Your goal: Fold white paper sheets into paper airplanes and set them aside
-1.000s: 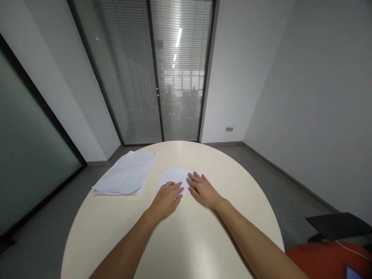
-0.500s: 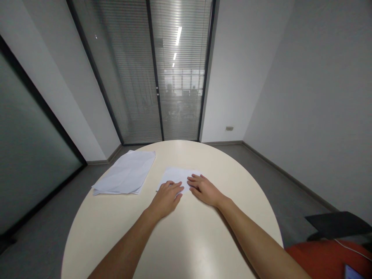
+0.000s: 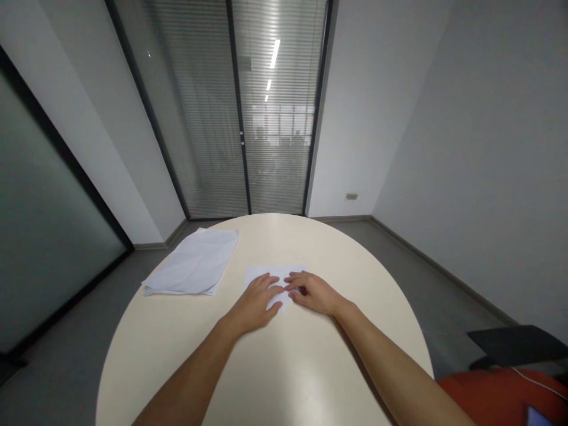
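Note:
A small white sheet of paper (image 3: 257, 271) lies on the round table beneath both hands, and a corner of it shows between them. My left hand (image 3: 258, 300) rests over the paper's left part with fingers spread and the thumb held apart. Over the right part lies my right hand (image 3: 313, 291), its fingers stretched toward the left hand and slightly bent. The fingertips of the two hands nearly meet. Much of the paper is hidden under them, so I cannot tell whether it is folded.
A stack of larger white paper sheets (image 3: 193, 260) lies at the table's far left edge. The cream round table (image 3: 284, 361) fills the front. At the lower right stands a red chair (image 3: 492, 396) with a black part (image 3: 517, 344) near it. Glass panels with blinds rise behind the table.
The small paper has shifted slightly toward me, and its far edge sits lower. A near corner now shows between my hands. My right hand's fingers are a little more bent.

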Tool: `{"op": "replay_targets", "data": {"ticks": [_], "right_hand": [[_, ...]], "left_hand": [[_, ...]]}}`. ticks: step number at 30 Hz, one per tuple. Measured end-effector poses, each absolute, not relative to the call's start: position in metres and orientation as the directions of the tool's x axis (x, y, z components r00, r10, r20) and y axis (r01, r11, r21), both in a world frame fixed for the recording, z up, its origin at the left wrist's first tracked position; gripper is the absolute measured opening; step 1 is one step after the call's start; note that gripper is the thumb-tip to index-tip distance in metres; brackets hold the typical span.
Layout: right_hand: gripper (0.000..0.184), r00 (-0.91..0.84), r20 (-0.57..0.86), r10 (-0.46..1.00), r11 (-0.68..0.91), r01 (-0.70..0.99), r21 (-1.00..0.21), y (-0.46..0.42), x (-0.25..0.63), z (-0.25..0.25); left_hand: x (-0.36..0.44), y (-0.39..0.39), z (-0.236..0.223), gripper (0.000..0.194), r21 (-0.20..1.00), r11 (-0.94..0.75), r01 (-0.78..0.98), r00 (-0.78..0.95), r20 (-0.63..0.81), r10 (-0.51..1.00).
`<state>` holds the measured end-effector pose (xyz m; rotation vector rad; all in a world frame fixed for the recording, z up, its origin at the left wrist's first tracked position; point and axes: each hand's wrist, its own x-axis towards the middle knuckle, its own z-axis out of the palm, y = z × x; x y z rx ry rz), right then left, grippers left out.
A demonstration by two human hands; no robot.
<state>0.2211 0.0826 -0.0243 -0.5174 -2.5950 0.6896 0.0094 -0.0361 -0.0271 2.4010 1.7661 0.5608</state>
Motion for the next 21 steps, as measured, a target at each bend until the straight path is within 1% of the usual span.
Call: {"op": "replay_targets", "data": {"ticks": [4, 8, 11, 14, 16, 18, 21], "right_hand": [[0.031, -0.850, 0.279, 0.446, 0.810, 0.251, -0.531, 0.082, 0.220, -0.025], [0.039, -0.859, 0.240, 0.453, 0.810, 0.284, -0.513, 0.084, 0.221, -0.027], [0.047, -0.844, 0.212, 0.493, 0.811, 0.357, -0.463, 0.089, 0.223, -0.032], [0.053, -0.800, 0.177, 0.573, 0.779, 0.465, -0.421, 0.092, 0.224, -0.037], [0.052, -0.773, 0.173, 0.610, 0.762, 0.512, -0.398, 0.092, 0.224, -0.037], [0.047, -0.769, 0.195, 0.609, 0.772, 0.517, -0.371, 0.090, 0.224, -0.035], [0.040, -0.804, 0.262, 0.534, 0.832, 0.443, -0.335, 0.085, 0.221, -0.028]], "left_hand": [[0.007, -0.036, -0.034, 0.053, 0.268, -0.173, 0.948, 0.145, 0.123, 0.982], [0.007, -0.035, -0.032, 0.057, 0.236, -0.118, 0.965, 0.095, 0.109, 0.990], [0.008, -0.036, -0.030, 0.059, 0.215, -0.102, 0.971, 0.083, 0.098, 0.992], [0.008, -0.037, -0.031, 0.060, 0.209, -0.101, 0.973, 0.082, 0.097, 0.992], [0.009, -0.037, -0.032, 0.060, 0.217, -0.096, 0.972, 0.076, 0.100, 0.992], [0.010, -0.037, -0.033, 0.060, 0.227, -0.088, 0.970, 0.067, 0.098, 0.993], [0.011, -0.037, -0.032, 0.061, 0.230, -0.081, 0.970, 0.061, 0.092, 0.994]]}}
